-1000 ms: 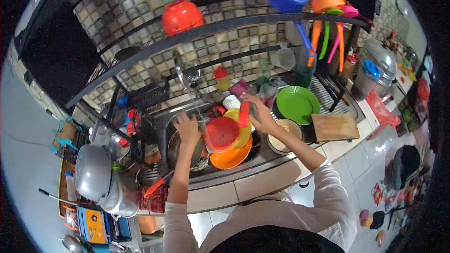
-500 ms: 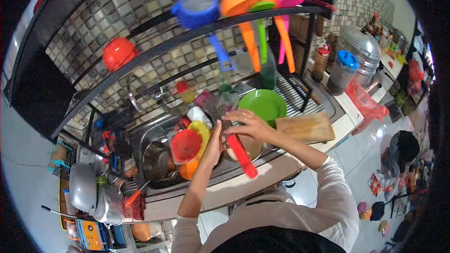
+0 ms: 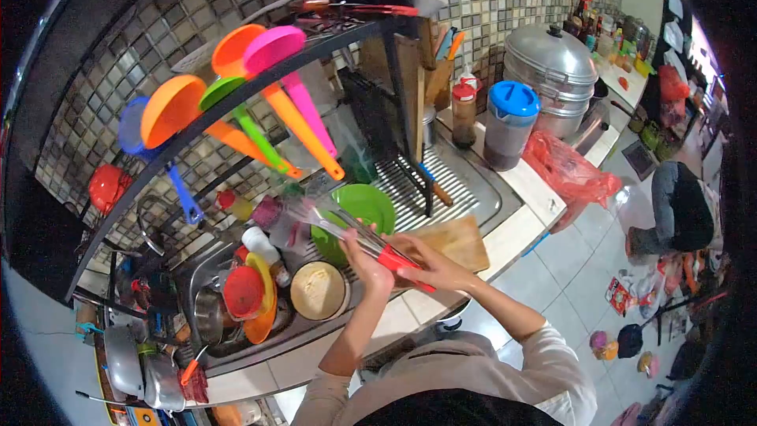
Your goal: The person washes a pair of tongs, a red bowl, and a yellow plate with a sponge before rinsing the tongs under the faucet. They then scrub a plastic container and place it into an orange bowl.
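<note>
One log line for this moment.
right hand: holds red-handled utensil | left hand: against utensil, grip unclear | nearby: green plate, wooden board

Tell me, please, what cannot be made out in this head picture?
All in the head view:
Far end of the red-handled utensil: blurred, apparently by motion.
Part of the green plate: hidden by the utensil and left hand.
Much of the yellow dish: hidden by the red bowl.
Yellow-fronted appliance: cut off by the bottom edge.
Labels on the distant bottles: too small to read.

Free room over ridged drainboard [image 3: 464, 180], between cutting board [image 3: 453, 242] and blue-lidded jug [image 3: 509, 130]; black rack post [image 3: 399, 88] alongside obstructs.
</note>
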Tool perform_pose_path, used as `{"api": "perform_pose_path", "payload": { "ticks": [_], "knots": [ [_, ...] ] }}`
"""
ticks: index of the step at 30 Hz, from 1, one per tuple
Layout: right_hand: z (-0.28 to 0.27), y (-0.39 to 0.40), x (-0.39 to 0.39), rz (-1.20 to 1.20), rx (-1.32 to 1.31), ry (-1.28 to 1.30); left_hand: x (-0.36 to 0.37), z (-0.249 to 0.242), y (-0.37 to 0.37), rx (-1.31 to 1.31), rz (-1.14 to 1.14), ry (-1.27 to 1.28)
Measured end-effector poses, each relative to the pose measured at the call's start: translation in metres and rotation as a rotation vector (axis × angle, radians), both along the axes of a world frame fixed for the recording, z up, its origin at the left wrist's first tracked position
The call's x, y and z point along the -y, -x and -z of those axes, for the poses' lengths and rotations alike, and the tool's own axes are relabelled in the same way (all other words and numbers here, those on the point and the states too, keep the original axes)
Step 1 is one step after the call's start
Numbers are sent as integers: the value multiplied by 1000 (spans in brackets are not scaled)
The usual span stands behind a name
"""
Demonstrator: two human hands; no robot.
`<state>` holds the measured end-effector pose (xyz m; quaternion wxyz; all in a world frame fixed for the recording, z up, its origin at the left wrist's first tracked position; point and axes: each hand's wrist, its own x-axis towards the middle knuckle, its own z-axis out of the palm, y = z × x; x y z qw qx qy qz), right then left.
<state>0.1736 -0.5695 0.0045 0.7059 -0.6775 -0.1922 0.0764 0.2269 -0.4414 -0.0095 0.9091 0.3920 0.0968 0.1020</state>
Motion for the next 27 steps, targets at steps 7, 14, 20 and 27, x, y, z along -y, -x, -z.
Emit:
{"api": "perform_pose_path", "payload": {
  "ticks": [7,14,20,27],
  "knots": [
    [6,41,100,220,-76,120,55,21,10,148,484,-247],
    [14,39,152,393,-299,-275,23,19,7,67,471,-461],
    [-3,-26,147,402,-224,-199,2,36,24,-16,369,-459],
    [-2,-118,133,235,-302,-278,-20,47,45,-129,291,-424]
  ]
}}
